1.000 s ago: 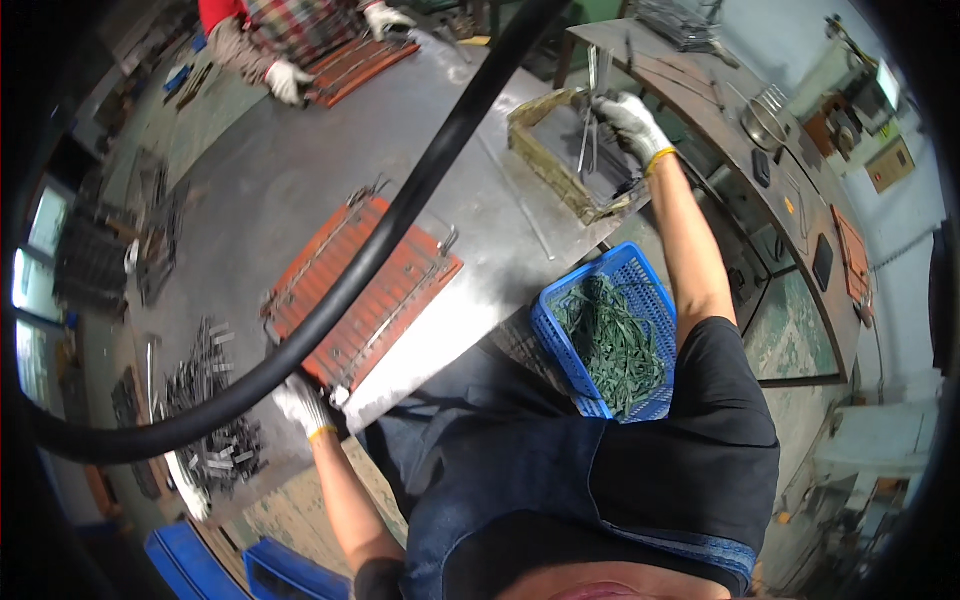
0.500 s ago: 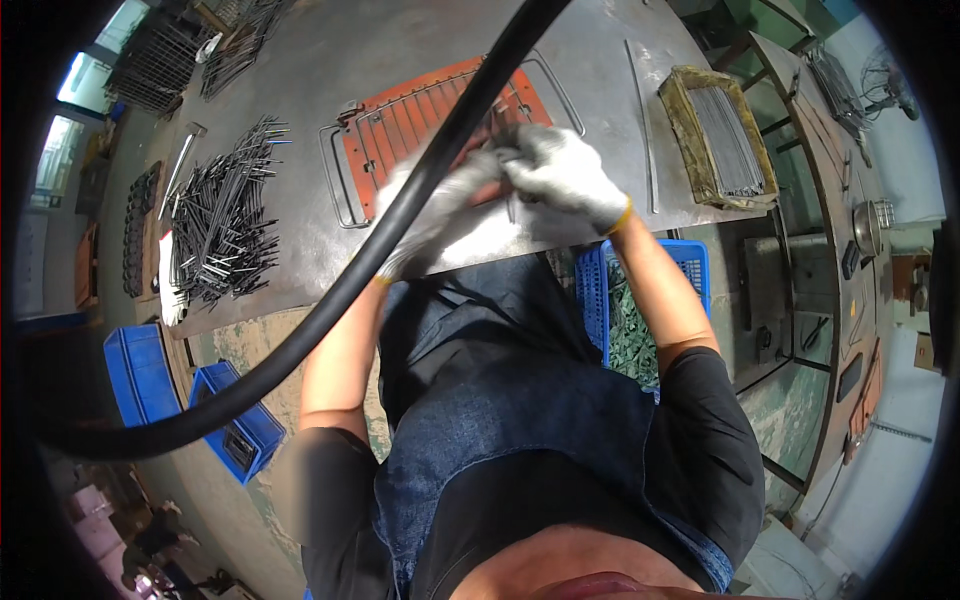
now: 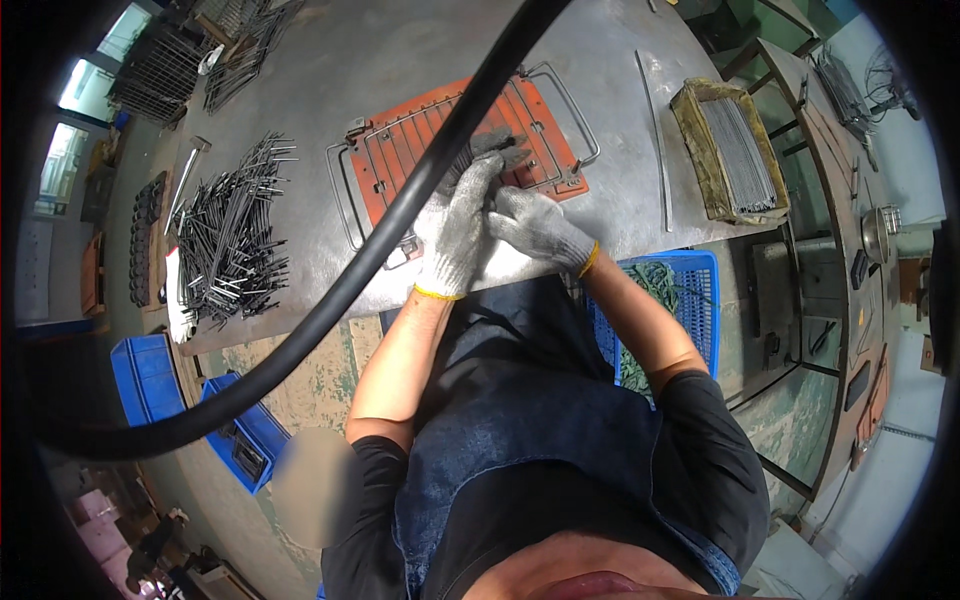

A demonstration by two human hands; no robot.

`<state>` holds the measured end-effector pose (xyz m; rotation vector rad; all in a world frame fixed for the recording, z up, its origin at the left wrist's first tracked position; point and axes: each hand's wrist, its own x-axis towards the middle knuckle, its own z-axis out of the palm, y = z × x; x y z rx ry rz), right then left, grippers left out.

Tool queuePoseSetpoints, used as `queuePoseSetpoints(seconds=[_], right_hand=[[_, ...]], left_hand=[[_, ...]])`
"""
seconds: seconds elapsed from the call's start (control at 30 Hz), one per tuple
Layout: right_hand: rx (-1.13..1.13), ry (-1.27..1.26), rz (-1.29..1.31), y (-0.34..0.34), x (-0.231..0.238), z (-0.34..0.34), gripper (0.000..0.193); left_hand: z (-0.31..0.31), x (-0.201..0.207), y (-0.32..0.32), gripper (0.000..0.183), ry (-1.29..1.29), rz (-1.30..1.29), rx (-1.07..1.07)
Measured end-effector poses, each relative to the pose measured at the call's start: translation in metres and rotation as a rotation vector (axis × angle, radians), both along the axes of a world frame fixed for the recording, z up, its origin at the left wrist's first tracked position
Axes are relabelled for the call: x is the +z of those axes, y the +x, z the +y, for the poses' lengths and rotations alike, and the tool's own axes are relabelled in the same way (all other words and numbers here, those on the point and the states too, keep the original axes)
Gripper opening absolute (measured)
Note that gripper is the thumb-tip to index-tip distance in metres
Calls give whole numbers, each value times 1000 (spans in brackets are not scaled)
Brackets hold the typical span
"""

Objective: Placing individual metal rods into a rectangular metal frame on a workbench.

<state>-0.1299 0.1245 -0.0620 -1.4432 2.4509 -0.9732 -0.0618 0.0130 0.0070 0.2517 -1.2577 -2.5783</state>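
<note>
Both hands wear white knit gloves with yellow cuffs and meet over the near edge of an orange plate. My left hand points away from me, fingers stretched out, their tips darkened grey. Against its right side my right hand is closed, fingers curled in; what they grip, if anything, is hidden. Thin parallel metal rods lie across the plate, and bent wire handles stick out at both ends. A thick black cable crosses in front and covers part of the plate and of my left hand.
The grey metal table carries a heap of dark rods, a hammer, a long thin bar and a box of straight rods. Below stand a blue basket with green pieces and blue bins.
My hands were blurred and farther apart over the plate. My left hand has moved right and straightened; my right hand has come down toward me, beside it. The whole view has shifted slightly.
</note>
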Motion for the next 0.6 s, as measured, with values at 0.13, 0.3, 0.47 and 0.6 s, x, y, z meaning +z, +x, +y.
queuePoseSetpoints(seconds=[0.13, 0.3, 0.47, 0.6], right_hand=[[-67, -59, -203, 5, -6, 4, 33], [-35, 60, -99, -2, -33, 9, 35], [-85, 28, -276, 1, -23, 6, 37], [-61, 13, -342, 5, 6, 6, 34]], left_hand=[[1, -14, -2, 29, -182, 62, -31], [-2, -18, 7, 32, -645, 5, -78], [-18, -5, 22, 38, -452, -14, -187], [-33, 7, 30, 37, -891, -126, -226]])
